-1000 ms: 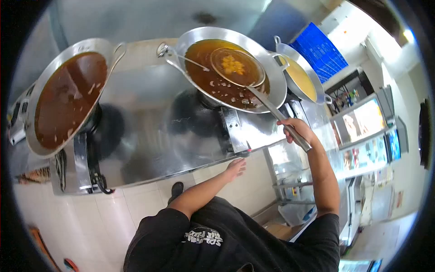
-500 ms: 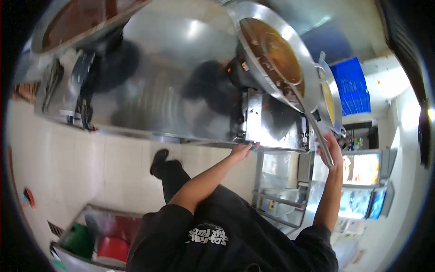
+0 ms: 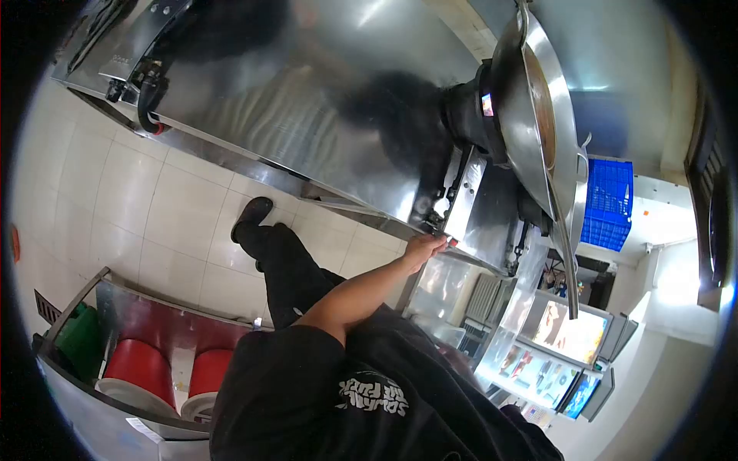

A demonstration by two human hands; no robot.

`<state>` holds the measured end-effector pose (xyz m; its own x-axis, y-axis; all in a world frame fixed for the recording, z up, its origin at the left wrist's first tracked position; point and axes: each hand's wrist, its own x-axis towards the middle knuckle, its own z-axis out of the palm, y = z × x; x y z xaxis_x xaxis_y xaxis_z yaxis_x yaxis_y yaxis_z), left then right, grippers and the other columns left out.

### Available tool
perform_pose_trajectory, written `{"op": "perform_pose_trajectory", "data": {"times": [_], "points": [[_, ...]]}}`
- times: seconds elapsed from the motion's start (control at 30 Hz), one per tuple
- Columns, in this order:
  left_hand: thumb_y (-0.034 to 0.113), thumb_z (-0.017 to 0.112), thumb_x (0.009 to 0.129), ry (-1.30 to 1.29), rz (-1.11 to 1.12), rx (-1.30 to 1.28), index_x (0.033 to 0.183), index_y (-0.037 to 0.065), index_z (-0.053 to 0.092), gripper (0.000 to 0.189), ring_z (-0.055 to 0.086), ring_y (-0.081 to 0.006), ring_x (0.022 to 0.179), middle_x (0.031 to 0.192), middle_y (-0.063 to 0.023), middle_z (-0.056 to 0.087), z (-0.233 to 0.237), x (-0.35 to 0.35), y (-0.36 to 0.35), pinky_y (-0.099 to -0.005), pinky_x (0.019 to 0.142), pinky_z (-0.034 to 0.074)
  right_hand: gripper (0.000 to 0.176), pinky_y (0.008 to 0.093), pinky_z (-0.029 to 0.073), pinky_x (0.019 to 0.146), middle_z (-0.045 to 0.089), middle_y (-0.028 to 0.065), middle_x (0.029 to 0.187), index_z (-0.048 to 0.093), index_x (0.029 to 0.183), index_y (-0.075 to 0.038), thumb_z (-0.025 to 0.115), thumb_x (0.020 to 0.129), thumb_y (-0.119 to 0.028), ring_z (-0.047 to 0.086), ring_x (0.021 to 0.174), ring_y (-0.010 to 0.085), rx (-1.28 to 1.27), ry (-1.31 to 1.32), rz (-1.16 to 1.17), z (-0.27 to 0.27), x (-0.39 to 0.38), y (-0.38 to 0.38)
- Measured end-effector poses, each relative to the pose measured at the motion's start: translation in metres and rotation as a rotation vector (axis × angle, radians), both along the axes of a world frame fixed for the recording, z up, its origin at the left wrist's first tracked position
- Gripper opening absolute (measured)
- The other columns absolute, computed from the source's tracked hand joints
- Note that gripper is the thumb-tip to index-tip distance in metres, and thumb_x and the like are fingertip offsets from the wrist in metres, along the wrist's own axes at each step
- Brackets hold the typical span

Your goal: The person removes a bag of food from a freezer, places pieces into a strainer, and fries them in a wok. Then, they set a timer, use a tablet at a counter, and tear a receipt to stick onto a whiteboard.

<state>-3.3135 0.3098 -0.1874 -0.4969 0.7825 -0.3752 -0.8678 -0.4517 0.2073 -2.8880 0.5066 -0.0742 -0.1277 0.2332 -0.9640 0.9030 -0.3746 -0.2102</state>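
My left hand (image 3: 425, 250) is closed at the front edge of the steel counter, with its fingertips on a small burner knob (image 3: 453, 243) that has a red part. Above the burner stands a large wok (image 3: 516, 104), seen nearly from the side, with brown liquid (image 3: 542, 111) inside. A long metal handle (image 3: 567, 253) slopes out over the wok's rim with nobody holding it; its other end is hidden in the wok. My right hand is out of the picture.
The steel counter (image 3: 307, 115) runs off to the left, where another burner (image 3: 142, 81) with a hose sits. A second pan (image 3: 582, 177) and a blue crate (image 3: 607, 203) lie beyond the wok. Red containers (image 3: 138, 373) stand in a metal cabinet behind me. Lit screens (image 3: 569, 330) are at right.
The view has turned, showing the wok more from its side. My right hand, before beside the long handle, has left the picture. My left hand stays at the burner knob.
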Motion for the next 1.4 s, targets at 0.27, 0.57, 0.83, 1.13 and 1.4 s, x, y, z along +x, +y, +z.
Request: {"op": "perform_pose_trajectory", "data": {"times": [0.27, 0.57, 0.83, 1.13, 1.4], "points": [[0.022, 0.07, 0.088, 0.151, 0.18, -0.351, 0.091, 0.004, 0.071, 0.018, 0.062, -0.0073, 0.073, 0.084, -0.0014, 0.071, 0.017, 0.01, 0.009, -0.0235, 0.068, 0.049, 0.027, 0.0392, 0.051, 0.06, 0.066, 0.0154, 0.091, 0.065, 0.099, -0.003, 0.054, 0.09, -0.026, 0.064, 0.068, 0.0275, 0.471, 0.014, 0.786, -0.057, 0.001, -0.041], [0.031, 0.07, 0.085, 0.316, 0.12, -0.751, 0.093, 0.0, 0.071, 0.031, 0.064, -0.0128, 0.069, 0.077, -0.007, 0.07, 0.045, 0.012, -0.001, -0.0298, 0.064, 0.05, 0.022, 0.0348, 0.049, 0.054, 0.065, 0.0136, 0.083, 0.066, 0.091, -0.003, 0.058, 0.089, -0.023, 0.061, 0.058, 0.023, 0.579, 0.193, 1.059, -0.104, -0.051, -0.014], [0.028, 0.074, 0.07, 0.515, 0.03, -0.74, 0.074, 0.0, 0.068, 0.028, 0.066, -0.0255, 0.065, 0.068, -0.0137, 0.067, 0.011, 0.0, 0.006, -0.0385, 0.056, 0.051, 0.021, 0.0327, 0.046, 0.05, 0.063, 0.0111, 0.077, 0.066, 0.089, -0.003, 0.058, 0.09, -0.023, 0.057, 0.055, 0.0204, 0.331, 0.127, 1.205, -0.115, -0.208, -0.045], [0.018, 0.064, 0.081, 0.19, 0.696, -1.006, 0.087, 0.003, 0.07, 0.017, 0.066, -0.0177, 0.074, 0.079, -0.0082, 0.07, -0.008, 0.0, -0.359, -0.0338, 0.067, 0.053, 0.02, 0.0304, 0.043, 0.046, 0.061, 0.0084, 0.07, 0.065, 0.087, -0.004, 0.058, 0.09, -0.023, 0.054, 0.05, 0.0174, 0.044, 0.248, 1.493, -0.144, -0.346, -0.163], [0.021, 0.055, 0.088, -0.623, 1.272, -2.546, 0.109, 0.003, 0.058, 0.028, 0.059, -0.0364, 0.096, 0.102, -0.0194, 0.063, 0.096, 0.265, -0.7, -0.0445, 0.085, 0.047, 0.015, 0.0267, 0.038, 0.042, 0.056, 0.0028, 0.061, 0.064, 0.085, -0.003, 0.059, 0.087, -0.017, 0.047, 0.046, 0.0101, 0.151, 0.417, 1.576, -0.106, -0.438, -0.38]]}}
